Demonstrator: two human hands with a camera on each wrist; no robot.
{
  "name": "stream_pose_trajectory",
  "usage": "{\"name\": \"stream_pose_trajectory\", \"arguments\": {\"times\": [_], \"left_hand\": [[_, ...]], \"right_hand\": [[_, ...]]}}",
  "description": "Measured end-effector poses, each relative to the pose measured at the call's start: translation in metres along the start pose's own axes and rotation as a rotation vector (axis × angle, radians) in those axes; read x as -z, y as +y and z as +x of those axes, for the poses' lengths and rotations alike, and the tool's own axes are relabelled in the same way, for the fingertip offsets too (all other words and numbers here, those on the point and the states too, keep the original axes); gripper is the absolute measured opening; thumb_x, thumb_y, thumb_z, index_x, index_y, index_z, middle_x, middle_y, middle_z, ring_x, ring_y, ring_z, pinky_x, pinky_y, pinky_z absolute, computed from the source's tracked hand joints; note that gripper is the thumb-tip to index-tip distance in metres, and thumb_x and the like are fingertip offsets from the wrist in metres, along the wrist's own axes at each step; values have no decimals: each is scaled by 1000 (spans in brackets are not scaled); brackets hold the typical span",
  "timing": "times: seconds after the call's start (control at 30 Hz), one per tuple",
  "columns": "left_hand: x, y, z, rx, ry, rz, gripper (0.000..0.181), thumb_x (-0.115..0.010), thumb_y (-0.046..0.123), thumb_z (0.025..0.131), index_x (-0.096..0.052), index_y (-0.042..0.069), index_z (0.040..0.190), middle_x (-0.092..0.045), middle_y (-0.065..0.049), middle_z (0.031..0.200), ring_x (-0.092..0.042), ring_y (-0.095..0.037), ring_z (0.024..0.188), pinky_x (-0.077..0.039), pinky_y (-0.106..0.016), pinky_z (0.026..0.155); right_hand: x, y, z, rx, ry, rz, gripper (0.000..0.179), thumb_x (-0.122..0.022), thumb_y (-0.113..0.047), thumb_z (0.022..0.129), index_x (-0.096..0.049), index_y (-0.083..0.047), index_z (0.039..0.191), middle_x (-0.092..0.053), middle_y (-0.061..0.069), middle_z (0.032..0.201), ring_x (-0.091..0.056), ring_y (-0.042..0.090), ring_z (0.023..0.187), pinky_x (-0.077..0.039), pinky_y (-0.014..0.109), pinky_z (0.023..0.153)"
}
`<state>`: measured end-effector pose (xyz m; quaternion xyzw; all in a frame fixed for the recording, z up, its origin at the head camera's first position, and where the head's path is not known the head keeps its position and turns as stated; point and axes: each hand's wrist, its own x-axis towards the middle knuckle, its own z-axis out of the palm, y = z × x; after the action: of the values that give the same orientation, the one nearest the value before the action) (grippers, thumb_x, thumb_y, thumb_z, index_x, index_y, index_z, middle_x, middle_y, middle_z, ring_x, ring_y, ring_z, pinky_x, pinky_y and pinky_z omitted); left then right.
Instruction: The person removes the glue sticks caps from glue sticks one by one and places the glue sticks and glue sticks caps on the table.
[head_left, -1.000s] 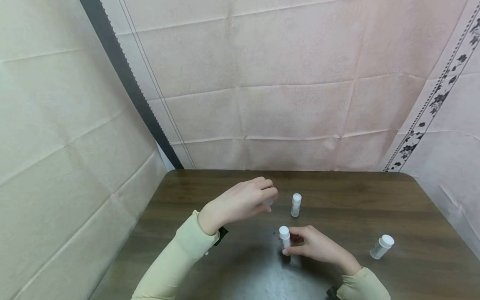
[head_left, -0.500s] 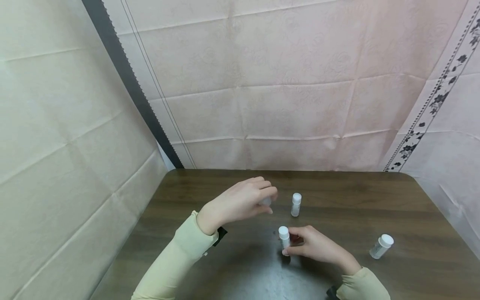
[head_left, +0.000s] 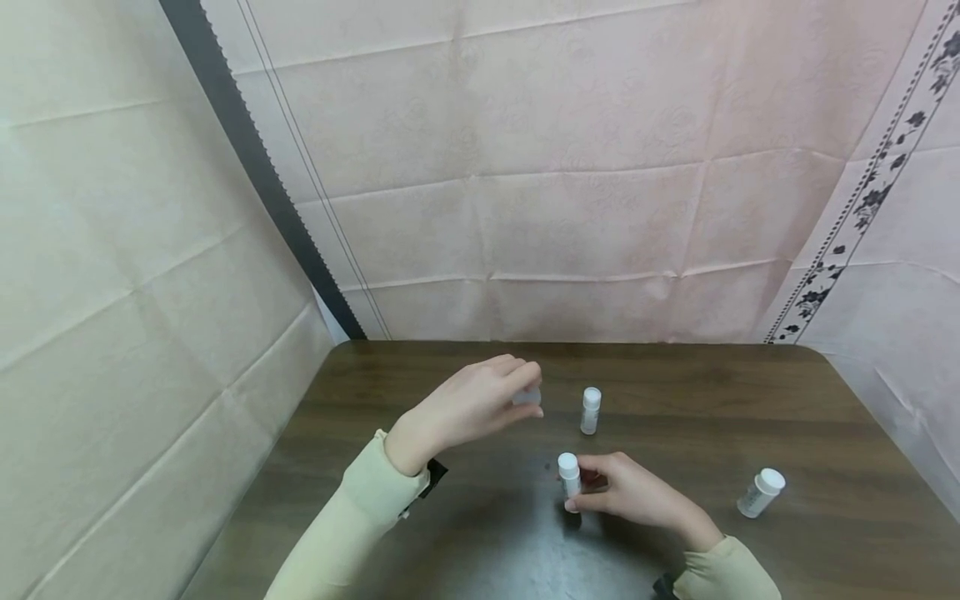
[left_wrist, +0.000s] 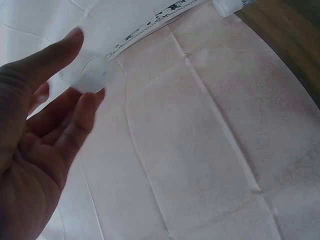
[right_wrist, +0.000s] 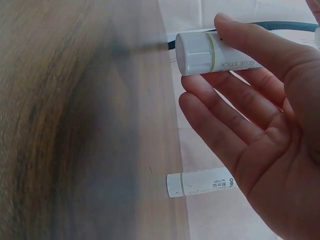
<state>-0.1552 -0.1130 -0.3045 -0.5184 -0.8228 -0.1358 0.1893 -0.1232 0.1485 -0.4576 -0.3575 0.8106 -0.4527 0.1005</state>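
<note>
My right hand (head_left: 630, 492) holds an upright white glue stick (head_left: 568, 473) between thumb and fingers, low over the table. In the right wrist view, lettering on this glue stick (right_wrist: 235, 59) partly shows beside the thumb. My left hand (head_left: 476, 404) is raised to the left of it, pinching a small round translucent white piece (head_left: 528, 397). The left wrist view has this round piece (left_wrist: 94, 74) between thumb and fingertips; its kind is unclear. Just beyond the hands stands another white glue stick (head_left: 591, 411).
A third glue stick (head_left: 761, 492) stands at the right of the brown wooden table (head_left: 675, 417). Pale cloth (head_left: 585, 208) hangs behind the table's far edge, and more cloth (head_left: 150, 333) covers the left side. Both wrists wear dark bands.
My left hand has shifted slightly left with the round piece, and more of that piece shows between its fingers. The right hand and its glue stick stay in place.
</note>
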Motion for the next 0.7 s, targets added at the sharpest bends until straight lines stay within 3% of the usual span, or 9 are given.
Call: {"name": "stream_pose_trajectory", "arguments": {"times": [0.13, 0.23, 0.53, 0.7], "left_hand": [[2, -2, -3, -17, 111, -16, 26, -79, 17, 89, -56, 12, 98, -63, 4, 91, -60, -9, 83, -49, -18, 73], [5, -4, -5, 1, 152, -16, 26, -78, 14, 89, -56, 11, 102, -64, 3, 93, -62, -9, 84, -50, -17, 75], [8, -9, -15, 84, 160, 23, 27, -64, 8, 94, -61, 3, 120, -61, -2, 107, -61, -7, 75, -46, -13, 61], [8, -12, -18, 75, 143, 25, 23, -70, 15, 96, -69, 5, 117, -61, -2, 110, -62, -7, 77, -49, -14, 67]], "right_hand": [[0, -1, 0, 10, 7, 3, 33, -77, -29, 91, -68, -6, 114, -70, -14, 91, -68, 6, 86, -56, 27, 77], [0, -2, -1, 2, 12, 3, 34, -77, -29, 91, -69, -6, 114, -70, -14, 91, -68, 6, 86, -56, 27, 77], [0, -3, -2, -14, 21, 24, 34, -79, -27, 89, -69, -7, 115, -72, -11, 92, -68, 6, 85, -56, 27, 77], [1, -2, -1, -18, 23, 24, 36, -79, -27, 89, -69, -6, 117, -73, -6, 95, -68, 6, 87, -56, 27, 77]]}}
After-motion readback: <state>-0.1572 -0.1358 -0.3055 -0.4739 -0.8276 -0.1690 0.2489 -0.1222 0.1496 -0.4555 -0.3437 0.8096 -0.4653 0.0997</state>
